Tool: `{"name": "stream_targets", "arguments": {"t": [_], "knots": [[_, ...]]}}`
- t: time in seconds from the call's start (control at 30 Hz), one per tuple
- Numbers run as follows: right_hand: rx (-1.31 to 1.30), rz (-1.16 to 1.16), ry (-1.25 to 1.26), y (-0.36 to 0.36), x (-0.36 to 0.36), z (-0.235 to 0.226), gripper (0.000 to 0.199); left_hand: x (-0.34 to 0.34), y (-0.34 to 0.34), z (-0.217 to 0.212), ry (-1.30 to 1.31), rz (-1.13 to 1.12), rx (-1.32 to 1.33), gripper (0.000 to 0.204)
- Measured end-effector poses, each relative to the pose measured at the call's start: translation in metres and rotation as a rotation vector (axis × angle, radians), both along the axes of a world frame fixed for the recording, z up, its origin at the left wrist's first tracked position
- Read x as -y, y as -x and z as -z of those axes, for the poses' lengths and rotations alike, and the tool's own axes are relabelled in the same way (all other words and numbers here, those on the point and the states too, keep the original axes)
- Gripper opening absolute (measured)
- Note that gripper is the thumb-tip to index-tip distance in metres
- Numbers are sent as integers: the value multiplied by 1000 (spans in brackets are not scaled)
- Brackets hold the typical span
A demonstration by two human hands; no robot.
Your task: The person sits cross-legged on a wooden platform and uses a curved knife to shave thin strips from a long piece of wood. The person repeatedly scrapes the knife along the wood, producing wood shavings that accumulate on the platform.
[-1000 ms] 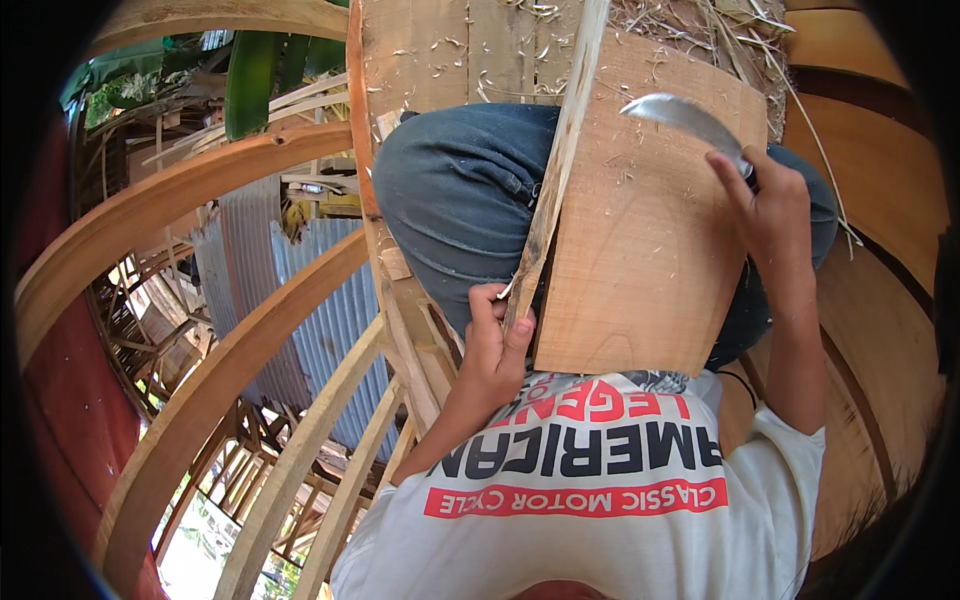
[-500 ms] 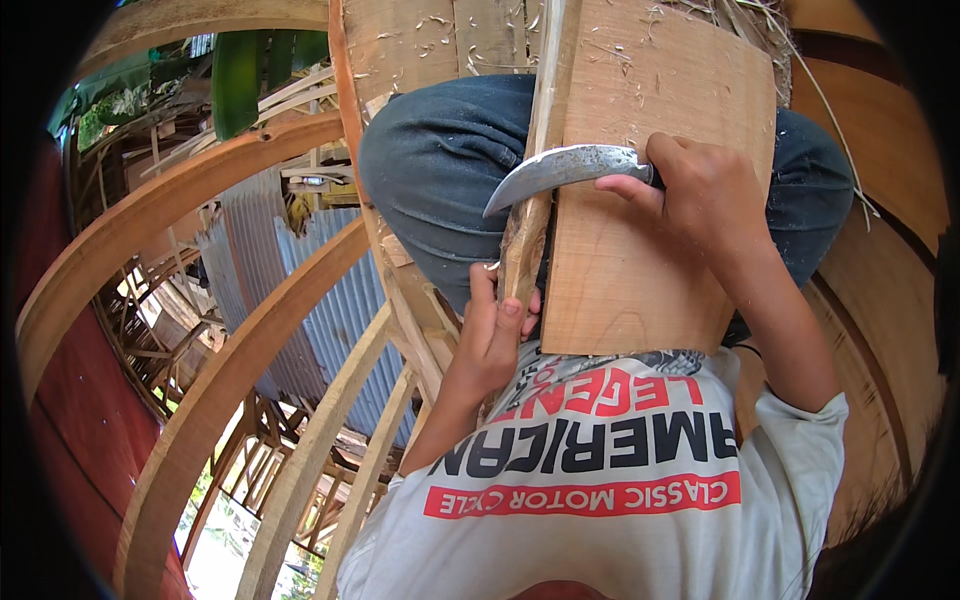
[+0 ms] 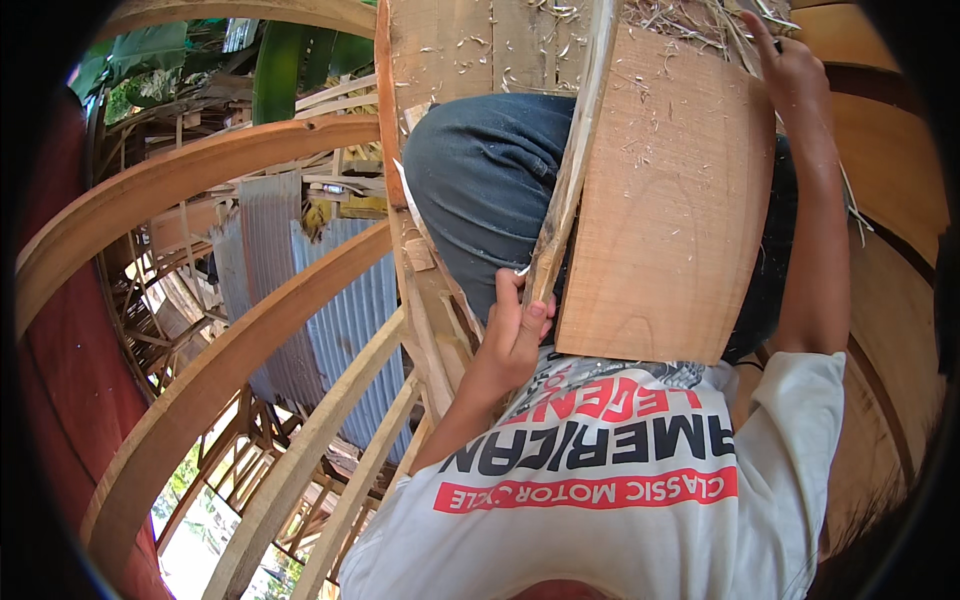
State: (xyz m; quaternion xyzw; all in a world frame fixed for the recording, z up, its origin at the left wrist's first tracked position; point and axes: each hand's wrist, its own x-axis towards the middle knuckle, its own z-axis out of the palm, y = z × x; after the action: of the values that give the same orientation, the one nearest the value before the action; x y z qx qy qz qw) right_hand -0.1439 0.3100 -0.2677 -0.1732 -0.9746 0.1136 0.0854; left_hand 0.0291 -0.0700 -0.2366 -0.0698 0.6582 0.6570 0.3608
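Observation:
My left hand [image 3: 515, 335] is closed around the near end of a long, narrow wooden strip [image 3: 575, 165], its thumb along the top. The strip slants away from me, past my knee to the far edge of the view. Up at the far right, my right hand [image 3: 797, 85] is raised beyond the wide board, closed round the dark handle of a knife [image 3: 778, 46]. One finger of it is stretched out. The knife's curved blade cannot be seen now. A wide, smooth wooden board [image 3: 665, 230] lies across my lap, just right of the strip.
Thin wood shavings [image 3: 680, 22] are heaped past the board, and more lie on the planks [image 3: 445, 50] ahead. Curved timber ribs [image 3: 240, 350] rise at my left, with corrugated metal sheets [image 3: 345, 320] below. Planked boards [image 3: 890, 330] curve up at my right.
My right hand has swung away and to the right with the knife, off the strip. The strip, held in my left hand, now leans further right at its far end.

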Motion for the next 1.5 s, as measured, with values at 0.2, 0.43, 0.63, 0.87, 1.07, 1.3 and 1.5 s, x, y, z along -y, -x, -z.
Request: {"name": "stream_targets", "arguments": {"t": [0.2,0.43,0.63,0.87,1.07,1.3,1.5], "knots": [[157,15,177,-38,1,-46,69,-7,0,1,95,-34,-61,34],[312,-254,315,-108,94,-61,19,-13,-8,1,274,-42,-179,40],[306,-364,178,-88,103,-48,16,-25,-5,-8,371,-15,-296,43],[237,-343,22,-46,87,-25,16,-29,1,-13,406,15,-291,44],[110,-135,-9,-9,61,-5,24,-26,-3,-7,402,1,-311,44],[199,122,128,14,-26,-13,36,-23,-1,-10,401,27,-262,44],[284,-300,156,-60,84,-49,18,-20,1,-6,372,21,-222,44]]}}
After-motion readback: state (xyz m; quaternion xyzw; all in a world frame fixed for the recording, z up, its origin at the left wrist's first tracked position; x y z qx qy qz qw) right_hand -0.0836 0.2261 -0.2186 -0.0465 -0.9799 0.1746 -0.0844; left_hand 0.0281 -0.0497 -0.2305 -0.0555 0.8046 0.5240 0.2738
